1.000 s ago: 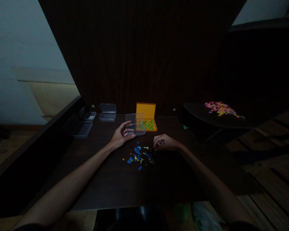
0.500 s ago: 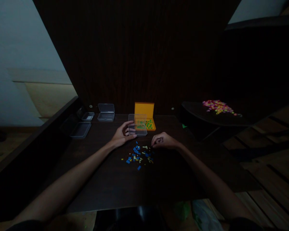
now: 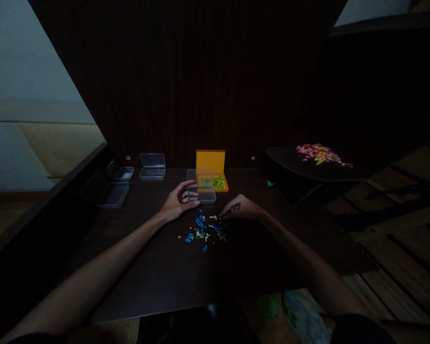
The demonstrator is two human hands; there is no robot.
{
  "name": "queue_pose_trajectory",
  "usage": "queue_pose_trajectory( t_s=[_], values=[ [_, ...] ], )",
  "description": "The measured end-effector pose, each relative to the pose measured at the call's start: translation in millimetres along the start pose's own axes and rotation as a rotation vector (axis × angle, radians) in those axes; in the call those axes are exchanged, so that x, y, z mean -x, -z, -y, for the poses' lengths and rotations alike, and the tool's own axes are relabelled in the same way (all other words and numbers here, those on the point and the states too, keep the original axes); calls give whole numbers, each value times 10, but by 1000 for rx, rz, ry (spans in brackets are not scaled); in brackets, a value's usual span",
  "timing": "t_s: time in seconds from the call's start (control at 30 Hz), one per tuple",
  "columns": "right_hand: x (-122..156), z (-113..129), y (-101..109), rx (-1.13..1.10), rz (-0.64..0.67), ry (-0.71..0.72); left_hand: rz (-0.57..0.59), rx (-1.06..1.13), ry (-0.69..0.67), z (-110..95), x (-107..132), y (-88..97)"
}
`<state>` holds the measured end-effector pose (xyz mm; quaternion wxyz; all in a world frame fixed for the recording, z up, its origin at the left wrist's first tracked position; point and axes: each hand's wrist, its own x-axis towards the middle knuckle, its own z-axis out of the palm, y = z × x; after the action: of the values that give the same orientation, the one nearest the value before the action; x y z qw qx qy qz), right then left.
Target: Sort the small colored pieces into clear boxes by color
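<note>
A scatter of small blue and yellow bricks [image 3: 205, 230] lies in the middle of the dark table [image 3: 157, 277]. My left hand [image 3: 177, 203] is curled round the near left side of a clear open plastic box [image 3: 201, 189] just behind the bricks. My right hand [image 3: 239, 209] rests at the right edge of the scatter, fingers pinched together at the table; what they hold is too small to make out. Behind the clear box stands an open orange box [image 3: 211, 172] with green and yellow bricks in it.
Three more clear boxes [image 3: 152, 166] [image 3: 113, 194] [image 3: 124, 172] sit at the back left of the table. A dark round side table [image 3: 301, 167] on the right carries a heap of pink and yellow pieces [image 3: 318, 154]. A dark wooden panel rises behind the table.
The clear box in my left hand has shifted slightly right, in front of the orange box. My right hand has dipped lower and leftward toward the bricks. The view has drifted a little.
</note>
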<state>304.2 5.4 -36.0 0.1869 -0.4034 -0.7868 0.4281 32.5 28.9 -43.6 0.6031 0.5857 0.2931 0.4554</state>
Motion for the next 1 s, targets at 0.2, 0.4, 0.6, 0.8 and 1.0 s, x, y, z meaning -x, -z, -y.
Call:
queue_pose_trajectory(
  t_s=[0.2,0.4,0.6,0.8,1.0],
  values=[
    [6,-5,-3,10,-22,10,-11,-1,-6,-1,31,-23],
    [15,-2,4,7,-6,35,-26,-28,-6,-3,70,-26],
    [25,10,-1,7,-35,2,-42,-51,-15,-3,92,-20],
    [33,-1,-4,14,-56,2,-63,-58,-1,-22,92,-25],
    [37,16,8,80,-79,26,-75,-48,-2,-9,89,-26]
  ],
)
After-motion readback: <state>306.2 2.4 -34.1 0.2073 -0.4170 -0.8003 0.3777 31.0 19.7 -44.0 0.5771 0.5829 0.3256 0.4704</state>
